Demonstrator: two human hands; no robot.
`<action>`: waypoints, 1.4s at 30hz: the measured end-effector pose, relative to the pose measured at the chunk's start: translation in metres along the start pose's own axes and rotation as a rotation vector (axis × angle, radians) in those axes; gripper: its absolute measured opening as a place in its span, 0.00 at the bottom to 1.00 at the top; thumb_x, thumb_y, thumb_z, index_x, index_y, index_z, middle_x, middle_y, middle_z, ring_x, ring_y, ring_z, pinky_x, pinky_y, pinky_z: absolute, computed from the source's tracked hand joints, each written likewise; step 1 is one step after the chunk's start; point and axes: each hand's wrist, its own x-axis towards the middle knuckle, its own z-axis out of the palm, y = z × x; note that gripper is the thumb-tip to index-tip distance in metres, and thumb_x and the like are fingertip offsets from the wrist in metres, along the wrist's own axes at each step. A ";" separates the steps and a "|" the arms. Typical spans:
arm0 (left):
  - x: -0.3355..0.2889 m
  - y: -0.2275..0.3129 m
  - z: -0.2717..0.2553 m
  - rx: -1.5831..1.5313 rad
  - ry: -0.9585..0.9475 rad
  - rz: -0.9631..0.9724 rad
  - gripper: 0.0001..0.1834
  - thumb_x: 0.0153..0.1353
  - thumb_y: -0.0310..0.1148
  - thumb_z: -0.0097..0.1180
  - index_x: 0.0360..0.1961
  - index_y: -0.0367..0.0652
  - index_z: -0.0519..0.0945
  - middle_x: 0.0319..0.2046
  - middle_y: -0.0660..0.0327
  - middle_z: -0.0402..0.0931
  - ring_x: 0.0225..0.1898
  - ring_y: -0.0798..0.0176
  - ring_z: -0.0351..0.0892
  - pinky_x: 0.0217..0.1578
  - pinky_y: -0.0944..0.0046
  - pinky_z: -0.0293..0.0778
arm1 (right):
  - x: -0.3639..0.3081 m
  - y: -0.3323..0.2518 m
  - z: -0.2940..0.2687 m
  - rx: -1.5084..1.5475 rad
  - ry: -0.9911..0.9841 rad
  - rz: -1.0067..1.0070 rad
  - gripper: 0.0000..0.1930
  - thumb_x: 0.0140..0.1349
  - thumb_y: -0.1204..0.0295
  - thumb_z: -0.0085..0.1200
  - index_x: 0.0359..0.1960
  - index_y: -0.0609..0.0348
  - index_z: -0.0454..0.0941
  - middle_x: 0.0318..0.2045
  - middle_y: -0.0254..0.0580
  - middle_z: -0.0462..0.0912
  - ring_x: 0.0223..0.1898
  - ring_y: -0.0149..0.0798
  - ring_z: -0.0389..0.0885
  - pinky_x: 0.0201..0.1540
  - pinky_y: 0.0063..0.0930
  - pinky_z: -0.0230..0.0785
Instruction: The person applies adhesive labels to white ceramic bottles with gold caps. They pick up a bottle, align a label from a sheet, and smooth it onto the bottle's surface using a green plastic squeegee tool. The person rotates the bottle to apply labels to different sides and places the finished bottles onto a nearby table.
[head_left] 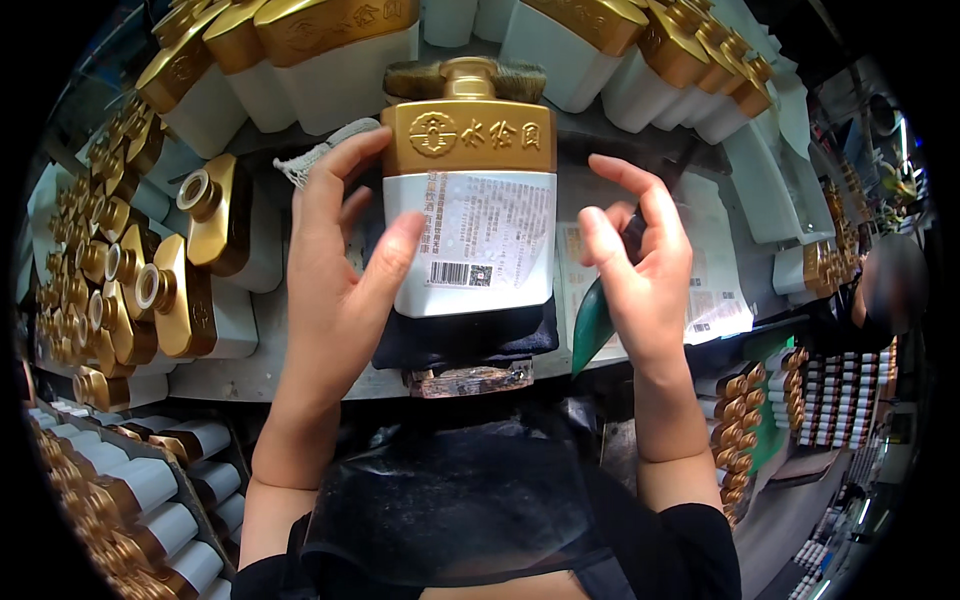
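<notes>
A flat white bottle [470, 297] with a gold shoulder and neck lies on a folded dark cloth [470, 343], its neck pointing away from me. A clear label [500, 215] with printed lines and a barcode sits on its white face. Beside the bottle's left edge is my left hand [345, 240], open, thumb and forefinger spread and seemingly touching its side. My right hand [645, 255] is off the bottle's right side, thumb and forefinger apart. Its other fingers curl around a green pointed blade-like tool [592, 325], whose upper part is hidden in the hand.
Behind the bottle lies a bristle brush [520, 82], with a white rag [325, 155] to its left. Label sheets [715, 290] lie at right. Gold-topped bottles [180, 300] crowd the left and far side; racks of bottles [165, 535] stand below. Another person's hand [862, 300] shows far right.
</notes>
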 end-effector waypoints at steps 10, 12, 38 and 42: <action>-0.012 0.003 0.007 -0.194 -0.152 -0.183 0.51 0.53 0.24 0.64 0.74 0.48 0.48 0.67 0.50 0.50 0.66 0.52 0.60 0.63 0.52 0.68 | 0.014 0.003 -0.011 0.019 -0.363 0.135 0.40 0.54 0.65 0.68 0.66 0.68 0.62 0.20 0.35 0.76 0.23 0.27 0.75 0.28 0.21 0.67; -0.001 0.001 0.010 -0.212 -0.104 -0.153 0.49 0.55 0.24 0.63 0.74 0.47 0.48 0.66 0.50 0.50 0.65 0.53 0.62 0.62 0.53 0.71 | 0.018 0.003 -0.006 -0.036 -0.255 0.043 0.39 0.54 0.65 0.68 0.65 0.68 0.64 0.18 0.34 0.73 0.21 0.26 0.71 0.27 0.21 0.65; 0.005 -0.009 0.012 -0.339 -0.065 -0.180 0.49 0.54 0.24 0.66 0.73 0.42 0.51 0.67 0.54 0.52 0.68 0.56 0.58 0.64 0.53 0.68 | 0.026 0.002 0.011 -0.089 -0.240 0.050 0.42 0.48 0.71 0.71 0.66 0.62 0.65 0.18 0.24 0.66 0.24 0.18 0.64 0.30 0.12 0.56; 0.005 -0.009 0.011 -0.315 -0.091 -0.160 0.48 0.55 0.24 0.65 0.73 0.42 0.51 0.67 0.54 0.52 0.68 0.56 0.58 0.63 0.53 0.68 | 0.027 0.001 0.011 -0.043 -0.246 0.109 0.41 0.48 0.71 0.71 0.66 0.61 0.66 0.18 0.24 0.67 0.23 0.18 0.64 0.29 0.12 0.56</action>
